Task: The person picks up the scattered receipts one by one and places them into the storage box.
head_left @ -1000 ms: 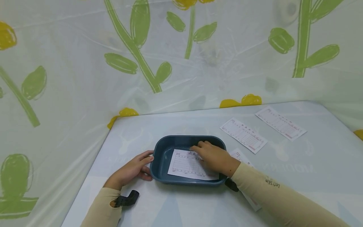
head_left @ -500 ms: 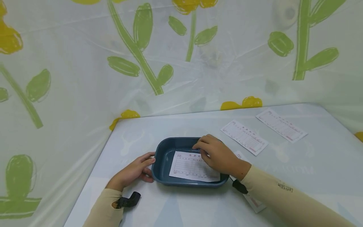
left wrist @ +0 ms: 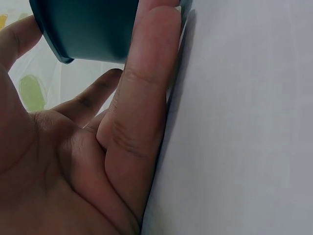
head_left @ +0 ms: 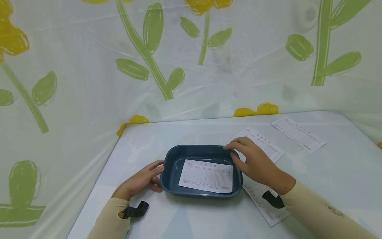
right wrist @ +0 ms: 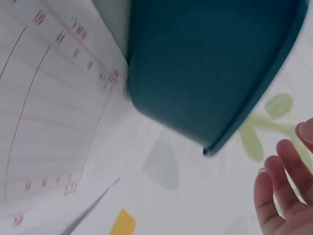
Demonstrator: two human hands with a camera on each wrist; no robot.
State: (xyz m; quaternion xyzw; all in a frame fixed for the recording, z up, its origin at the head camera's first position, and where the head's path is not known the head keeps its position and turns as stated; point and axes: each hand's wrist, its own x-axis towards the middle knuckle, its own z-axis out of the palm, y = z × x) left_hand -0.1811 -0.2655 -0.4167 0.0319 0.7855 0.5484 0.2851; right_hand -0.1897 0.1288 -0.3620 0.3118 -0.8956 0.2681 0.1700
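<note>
Off to the right goes the right hand (head_left: 256, 162), away from the paper in the tray (head_left: 206, 176) that it partly hid half a second ago. That paper has stayed put on the tray floor, nearer the tray's right end, with no hand on it, so it looks like the hand is done with it for now. The right fingers are bent loosely, with a wide gap by the thumb, and hold nothing; they are by the far right corner of the tray (head_left: 173, 172). I can't tell if they touch its rim. The left hand (head_left: 146, 177) stays at the tray's left edge, fingers spread and touching it.

Count them: one tray, two hands, four papers. One is inside. Three are on the table (head_left: 149, 225): one near its far right corner (head_left: 298, 133), one partly behind the right hand (head_left: 262, 142), one partly under the right arm (head_left: 256, 191).
</note>
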